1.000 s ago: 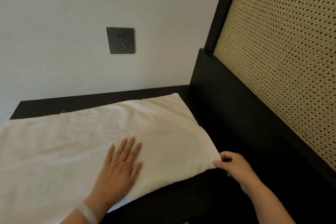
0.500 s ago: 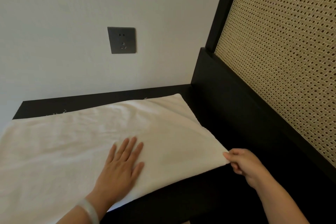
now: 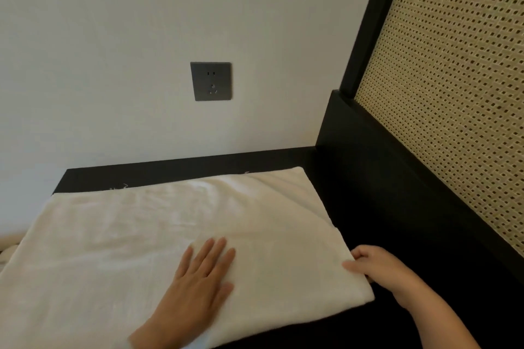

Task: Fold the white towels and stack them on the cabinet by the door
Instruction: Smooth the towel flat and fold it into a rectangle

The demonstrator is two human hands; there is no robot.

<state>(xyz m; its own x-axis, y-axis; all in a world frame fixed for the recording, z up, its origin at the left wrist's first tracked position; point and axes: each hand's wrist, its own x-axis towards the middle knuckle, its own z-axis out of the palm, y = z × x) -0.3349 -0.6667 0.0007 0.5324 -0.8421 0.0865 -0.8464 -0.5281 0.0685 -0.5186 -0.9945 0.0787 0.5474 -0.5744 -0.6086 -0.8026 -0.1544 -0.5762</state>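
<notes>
The right hand (image 3: pixel 380 268) has moved from the towel (image 3: pixel 170 235) corner onto its right edge.

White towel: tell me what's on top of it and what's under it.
On the white towel the left hand presses flat; the right hand grips its right edge. Under it shows a dark surface; anything beneath the cloth is covered.

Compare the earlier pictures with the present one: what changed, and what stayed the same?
The right hand tugged the near right corner of the white towel outward, then shifted along its right edge, still pinching it. The left hand stayed flat on the towel.
</notes>
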